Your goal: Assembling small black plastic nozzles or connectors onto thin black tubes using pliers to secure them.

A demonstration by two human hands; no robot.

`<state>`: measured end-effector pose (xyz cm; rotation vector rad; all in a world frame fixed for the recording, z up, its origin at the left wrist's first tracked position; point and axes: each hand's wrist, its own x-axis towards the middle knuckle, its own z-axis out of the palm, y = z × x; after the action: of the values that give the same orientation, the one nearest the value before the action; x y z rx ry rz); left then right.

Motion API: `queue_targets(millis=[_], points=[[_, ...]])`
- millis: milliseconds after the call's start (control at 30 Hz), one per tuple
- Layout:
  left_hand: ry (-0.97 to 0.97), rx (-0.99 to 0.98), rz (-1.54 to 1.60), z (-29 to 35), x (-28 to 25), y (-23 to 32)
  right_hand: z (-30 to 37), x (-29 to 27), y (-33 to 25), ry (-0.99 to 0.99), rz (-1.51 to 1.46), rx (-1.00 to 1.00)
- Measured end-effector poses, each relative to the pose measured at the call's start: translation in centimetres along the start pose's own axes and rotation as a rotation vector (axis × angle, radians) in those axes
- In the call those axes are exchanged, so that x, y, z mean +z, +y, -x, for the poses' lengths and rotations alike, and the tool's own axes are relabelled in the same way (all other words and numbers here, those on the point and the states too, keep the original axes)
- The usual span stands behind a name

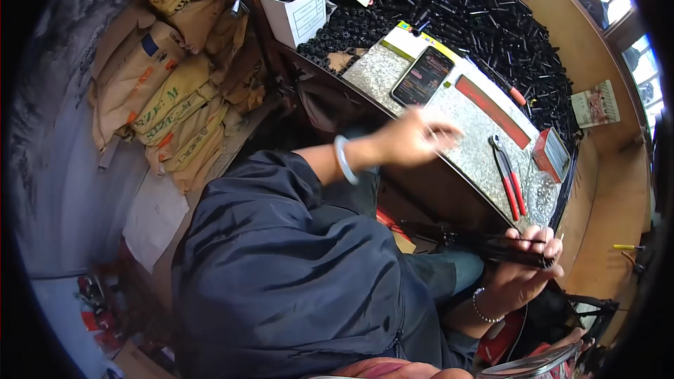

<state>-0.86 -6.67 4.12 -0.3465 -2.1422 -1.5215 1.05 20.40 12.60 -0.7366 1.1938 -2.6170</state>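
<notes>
The right hand [523, 270] is closed around a bundle of thin black rods [484, 242], holding it level over the lap, just below the edge of the speckled slab [463, 133]. The left hand [414, 137] hovers over that slab with fingers pinched together; it is blurred, and I cannot tell whether they hold anything. On the slab lie a phone [423, 75], red-handled pliers [509, 182] and a small red box [551, 154], its contents unclear. Behind, the wooden bench [597, 49] is heaped with black parts [484, 14]. A white carton [295, 7] stands open at the corner. Tan sacks [175, 84] are stacked on the floor.
</notes>
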Motion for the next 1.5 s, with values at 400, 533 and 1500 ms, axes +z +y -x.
queue_targets(millis=[400, 533, 1500], points=[[0.03, -0.347, -1.025, -2.4, -15.9, -13.6, -2.0, 0.4, 1.4, 0.047, 0.169, 0.011], [0.022, -0.357, -1.049, -2.4, -16.7, -14.1, -2.7, -0.3, 2.2, 0.022, 0.242, -0.067], [-0.596, -0.337, 1.15, -8.5, 7.3, 11.2, -0.5, -1.9, 4.4, 0.1, 0.114, -0.065]])
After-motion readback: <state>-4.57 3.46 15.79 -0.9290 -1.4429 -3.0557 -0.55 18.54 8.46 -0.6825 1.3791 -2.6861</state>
